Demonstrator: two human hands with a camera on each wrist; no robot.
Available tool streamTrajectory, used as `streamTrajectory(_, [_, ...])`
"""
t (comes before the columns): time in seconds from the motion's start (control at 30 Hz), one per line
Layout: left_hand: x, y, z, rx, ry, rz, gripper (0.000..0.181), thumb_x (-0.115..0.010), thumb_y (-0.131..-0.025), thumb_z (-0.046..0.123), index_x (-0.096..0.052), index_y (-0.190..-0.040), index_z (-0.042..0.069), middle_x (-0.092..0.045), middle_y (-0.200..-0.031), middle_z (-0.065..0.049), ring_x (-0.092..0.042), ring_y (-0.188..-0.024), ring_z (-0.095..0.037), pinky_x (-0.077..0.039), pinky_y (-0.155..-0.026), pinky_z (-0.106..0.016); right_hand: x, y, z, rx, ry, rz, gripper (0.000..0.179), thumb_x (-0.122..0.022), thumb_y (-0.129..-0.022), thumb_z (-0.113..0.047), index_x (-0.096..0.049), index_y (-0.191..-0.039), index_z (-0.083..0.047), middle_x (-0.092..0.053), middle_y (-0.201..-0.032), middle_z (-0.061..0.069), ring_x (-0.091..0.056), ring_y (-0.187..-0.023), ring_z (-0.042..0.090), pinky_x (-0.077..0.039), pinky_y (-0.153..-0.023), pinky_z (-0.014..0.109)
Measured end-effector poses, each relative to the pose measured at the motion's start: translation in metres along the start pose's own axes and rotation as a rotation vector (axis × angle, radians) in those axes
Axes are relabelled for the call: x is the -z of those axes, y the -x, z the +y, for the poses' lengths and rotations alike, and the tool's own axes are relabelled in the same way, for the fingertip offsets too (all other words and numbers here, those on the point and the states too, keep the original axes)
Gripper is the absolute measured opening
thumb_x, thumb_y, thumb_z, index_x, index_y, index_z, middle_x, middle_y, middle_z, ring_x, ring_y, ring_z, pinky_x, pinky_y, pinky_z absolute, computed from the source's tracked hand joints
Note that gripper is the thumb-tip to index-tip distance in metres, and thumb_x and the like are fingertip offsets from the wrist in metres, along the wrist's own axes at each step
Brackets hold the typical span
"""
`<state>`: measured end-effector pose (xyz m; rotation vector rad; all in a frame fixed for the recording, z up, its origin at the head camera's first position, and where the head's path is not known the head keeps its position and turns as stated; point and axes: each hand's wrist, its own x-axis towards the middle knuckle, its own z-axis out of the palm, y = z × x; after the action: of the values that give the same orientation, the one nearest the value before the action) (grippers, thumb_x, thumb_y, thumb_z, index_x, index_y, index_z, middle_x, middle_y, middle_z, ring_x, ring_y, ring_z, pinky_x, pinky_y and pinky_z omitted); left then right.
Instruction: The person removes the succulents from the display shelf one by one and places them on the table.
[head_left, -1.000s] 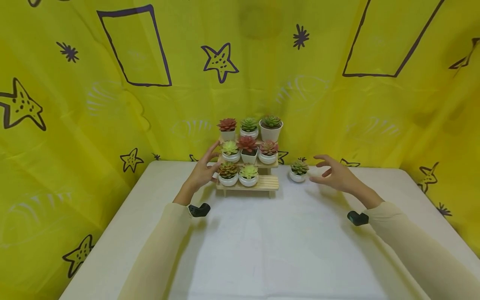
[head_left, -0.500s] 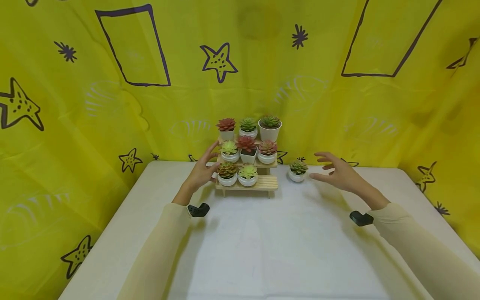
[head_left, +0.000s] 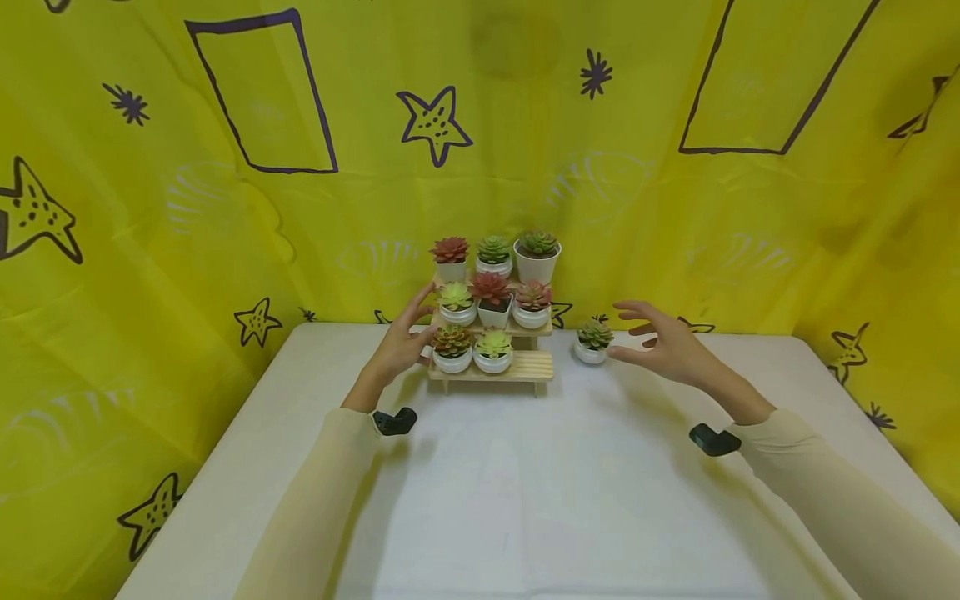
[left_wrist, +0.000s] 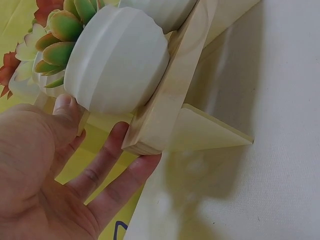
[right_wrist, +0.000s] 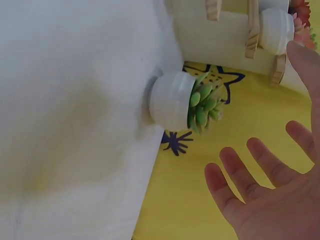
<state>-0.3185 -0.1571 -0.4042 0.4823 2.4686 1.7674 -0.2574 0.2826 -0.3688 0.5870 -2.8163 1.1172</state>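
A three-tier wooden stand (head_left: 534, 365) carries several potted succulents in white pots. My left hand (head_left: 400, 346) is at the stand's left side; in the left wrist view its fingertips (left_wrist: 147, 162) touch the end of the bottom shelf (left_wrist: 150, 135). The thumb lies close to the white pot (left_wrist: 117, 60) of a green, orange-edged succulent. To the right of the stand, a green succulent (head_left: 596, 335) in a round white pot stands upright on the table. Just right of it, my right hand (head_left: 671, 346) hovers with fingers spread and nothing held.
A white-covered table (head_left: 480, 492) bears the stand near its back edge. Behind and at both sides hangs a yellow curtain (head_left: 517, 125) with drawn stars. On the bottom shelf, two succulents sit at the left and bare wood shows at the right.
My right hand has risen slightly and shifted left, bringing its thumb nearer the lone succulent's pot. The left hand keeps its place at the stand.
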Motion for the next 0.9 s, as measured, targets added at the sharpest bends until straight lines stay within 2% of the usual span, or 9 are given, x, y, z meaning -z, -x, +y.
streamTrajectory(0.3, [0.000, 0.000, -0.001, 0.006, 0.014, -0.004, 0.074, -0.053, -0.108, 0.008, -0.023, -0.160, 0.052, -0.038, -0.159, -0.014, -0.067, -0.096, -0.031, -0.060, -0.060, -0.039, -0.012, -0.004, -0.015, 0.043, -0.043, -0.002, 0.077, -0.082, -0.091, -0.028, -0.041, -0.154, -0.012, -0.051, -0.147, 0.025, -0.059, -0.119, 0.048, -0.049, -0.097, 0.063])
streamTrajectory(0.6, [0.000, 0.000, -0.002, 0.011, 0.017, 0.000, 0.075, -0.053, -0.108, 0.007, -0.023, -0.160, 0.052, -0.039, -0.158, -0.013, -0.067, -0.095, -0.030, -0.060, -0.059, -0.039, -0.025, -0.010, -0.028, 0.037, -0.082, -0.015, 0.078, -0.082, -0.090, -0.031, -0.041, -0.155, -0.016, -0.054, -0.145, 0.022, -0.059, -0.117, 0.042, -0.048, -0.095, 0.058])
streamTrajectory(0.77, [0.000, 0.001, -0.001, 0.002, 0.011, -0.002, 0.074, -0.052, -0.108, 0.007, -0.022, -0.161, 0.050, -0.038, -0.159, -0.014, -0.067, -0.096, -0.031, -0.059, -0.059, -0.038, -0.034, -0.012, -0.033, 0.082, -0.109, -0.007, 0.074, -0.081, -0.092, -0.025, -0.042, -0.154, -0.014, -0.057, -0.142, 0.019, -0.061, -0.112, 0.039, -0.049, -0.093, 0.055])
streamTrajectory(0.9, [0.000, 0.001, 0.000, -0.006, 0.012, -0.004, 0.075, -0.052, -0.108, 0.007, -0.022, -0.162, 0.048, -0.037, -0.159, -0.016, -0.066, -0.097, -0.033, -0.059, -0.058, -0.036, -0.043, -0.012, -0.038, 0.098, -0.140, -0.005, 0.074, -0.081, -0.091, -0.020, -0.042, -0.154, -0.013, -0.055, -0.143, 0.019, -0.061, -0.112, 0.040, -0.049, -0.093, 0.059])
